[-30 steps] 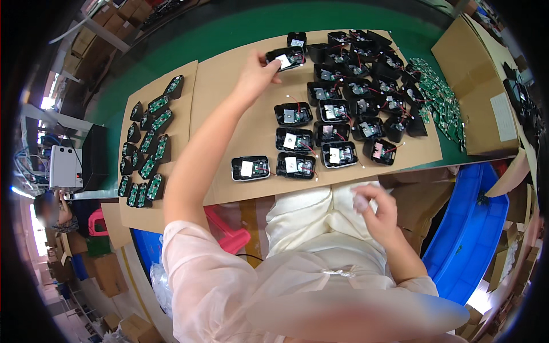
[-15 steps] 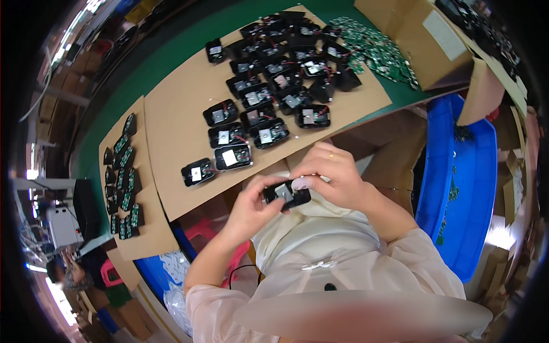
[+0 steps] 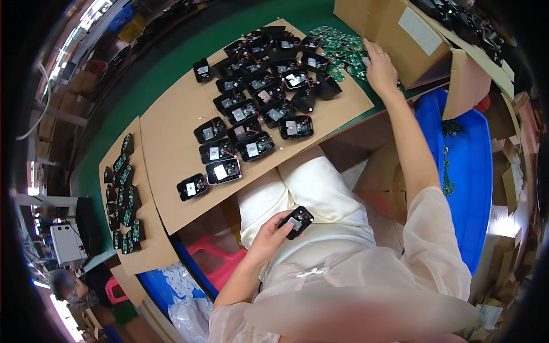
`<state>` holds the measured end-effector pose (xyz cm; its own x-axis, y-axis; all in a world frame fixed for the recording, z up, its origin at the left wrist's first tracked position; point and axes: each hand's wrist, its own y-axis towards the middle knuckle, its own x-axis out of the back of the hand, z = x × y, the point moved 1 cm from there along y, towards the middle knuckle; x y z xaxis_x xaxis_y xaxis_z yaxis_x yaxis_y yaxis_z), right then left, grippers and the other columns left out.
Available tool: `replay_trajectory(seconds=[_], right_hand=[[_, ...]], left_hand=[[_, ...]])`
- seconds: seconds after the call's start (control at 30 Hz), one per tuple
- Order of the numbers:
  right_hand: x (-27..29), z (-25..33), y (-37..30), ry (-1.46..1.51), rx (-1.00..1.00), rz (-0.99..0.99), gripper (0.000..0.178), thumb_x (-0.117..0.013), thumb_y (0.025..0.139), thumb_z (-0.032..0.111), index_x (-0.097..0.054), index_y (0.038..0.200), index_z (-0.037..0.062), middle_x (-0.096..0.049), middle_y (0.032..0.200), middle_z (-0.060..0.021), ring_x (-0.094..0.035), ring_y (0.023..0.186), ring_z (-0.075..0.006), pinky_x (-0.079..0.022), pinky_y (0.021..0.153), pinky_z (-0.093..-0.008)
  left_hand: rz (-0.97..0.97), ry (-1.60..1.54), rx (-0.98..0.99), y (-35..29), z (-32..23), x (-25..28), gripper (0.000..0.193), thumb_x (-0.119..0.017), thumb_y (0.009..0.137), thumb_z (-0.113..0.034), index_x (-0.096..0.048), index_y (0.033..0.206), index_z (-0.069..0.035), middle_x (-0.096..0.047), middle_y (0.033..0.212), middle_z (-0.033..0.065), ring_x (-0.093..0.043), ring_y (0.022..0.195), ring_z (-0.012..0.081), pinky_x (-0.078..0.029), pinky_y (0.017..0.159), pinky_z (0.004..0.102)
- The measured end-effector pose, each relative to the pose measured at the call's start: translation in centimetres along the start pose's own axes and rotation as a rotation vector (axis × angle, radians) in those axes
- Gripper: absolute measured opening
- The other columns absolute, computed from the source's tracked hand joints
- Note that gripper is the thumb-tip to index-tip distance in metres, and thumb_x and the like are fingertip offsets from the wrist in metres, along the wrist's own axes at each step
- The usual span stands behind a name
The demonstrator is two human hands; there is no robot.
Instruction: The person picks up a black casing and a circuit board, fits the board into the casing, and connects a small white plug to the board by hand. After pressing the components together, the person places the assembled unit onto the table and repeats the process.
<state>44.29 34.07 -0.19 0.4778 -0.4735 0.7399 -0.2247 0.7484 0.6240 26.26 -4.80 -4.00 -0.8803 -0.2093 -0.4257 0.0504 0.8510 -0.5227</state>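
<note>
My left hand (image 3: 267, 239) is closed around a small black plastic housing (image 3: 302, 217), held above my lap. The housing's open side faces up, showing a silvery-grey plate partly under my thumb. My right arm stretches far to the right, and my right hand (image 3: 381, 71) is over the edge of a heap of small green circuit boards (image 3: 340, 48). Its fingers look extended and apart, with a pale covering on one fingertip; nothing is visibly held. Many similar black housings (image 3: 256, 147) with metal plates and thin red wires lie on a cardboard sheet (image 3: 168, 148).
A large cardboard box (image 3: 394, 34) stands beside the board heap. Blue bins (image 3: 472, 217) sit below the table at right. Rows of housings with green boards (image 3: 127, 177) lie on the left cardboard. A pink stool (image 3: 220, 266) is under the table; another person (image 3: 77, 291) is far left.
My right hand has left the housing and reached out to the board heap. My left hand keeps the housing, now lower and nearer my body. The view has shifted slightly.
</note>
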Motion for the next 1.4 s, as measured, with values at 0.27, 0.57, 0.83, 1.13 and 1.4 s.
replay_trajectory(seconds=[0.27, 0.57, 0.83, 1.13, 1.4], right_hand=[[1.0, -1.1, 4.4, -0.113, 0.113, 0.373, 0.031, -0.063, 0.071, 0.011, -0.058, 0.102, 0.0106, -0.052, 0.102, -0.0099, -0.050, 0.100, -0.0275, -0.044, 0.083, -0.0389], [5.2, 3.8, 0.5, 0.128, 0.097, 0.054, 0.020, -0.062, 0.076, 0.013, -0.054, 0.092, 0.0046, -0.056, 0.085, -0.0111, -0.058, 0.072, -0.0262, -0.047, 0.064, -0.0344], [8.6, 14.5, -11.7, 1.420, -0.370, 0.669, 0.031, -0.055, 0.081, 0.000, -0.047, 0.111, -0.0014, -0.055, 0.088, -0.0058, -0.056, 0.065, -0.0101, -0.045, 0.054, -0.0207], [9.3, 17.8, -17.5, 1.563, -0.402, 0.981, 0.029, -0.053, 0.083, 0.001, -0.051, 0.112, -0.0025, -0.054, 0.089, -0.0068, -0.055, 0.067, -0.0093, -0.045, 0.056, -0.0212], [10.8, 18.0, -18.0, 1.524, -0.453, 0.655, 0.022, -0.050, 0.084, 0.000, -0.048, 0.106, -0.0042, -0.055, 0.088, -0.0113, -0.056, 0.065, -0.0146, -0.047, 0.054, -0.0244]], left_hand=[[-0.011, -0.147, -0.043, 0.1, -0.5, -0.4, 0.028, -0.050, 0.085, -0.006, -0.045, 0.111, 0.001, -0.056, 0.103, 0.0132, -0.058, 0.089, 0.0228, -0.046, 0.082, 0.0325], [-0.013, -0.022, -0.261, 0.7, -3.4, -2.3, 0.027, -0.053, 0.082, -0.002, -0.050, 0.109, 0.000, -0.055, 0.104, 0.0058, -0.051, 0.096, 0.0117, -0.040, 0.085, 0.0254], [-0.076, 0.100, -0.706, 1.6, -4.8, -1.2, 0.024, -0.051, 0.083, -0.007, -0.046, 0.105, 0.001, -0.042, 0.123, 0.0199, -0.059, 0.088, 0.0295, -0.052, 0.075, 0.0387], [-0.205, -0.109, -0.545, -0.1, -4.8, 0.2, 0.025, -0.050, 0.083, 0.000, -0.047, 0.108, 0.002, -0.053, 0.107, 0.0095, -0.053, 0.096, 0.0126, -0.044, 0.080, 0.0256], [-0.356, -0.174, -0.535, -0.2, -4.0, 0.1, 0.019, -0.043, 0.086, -0.003, -0.044, 0.104, 0.005, -0.058, 0.094, 0.0164, -0.063, 0.080, 0.0260, -0.053, 0.071, 0.0335]])
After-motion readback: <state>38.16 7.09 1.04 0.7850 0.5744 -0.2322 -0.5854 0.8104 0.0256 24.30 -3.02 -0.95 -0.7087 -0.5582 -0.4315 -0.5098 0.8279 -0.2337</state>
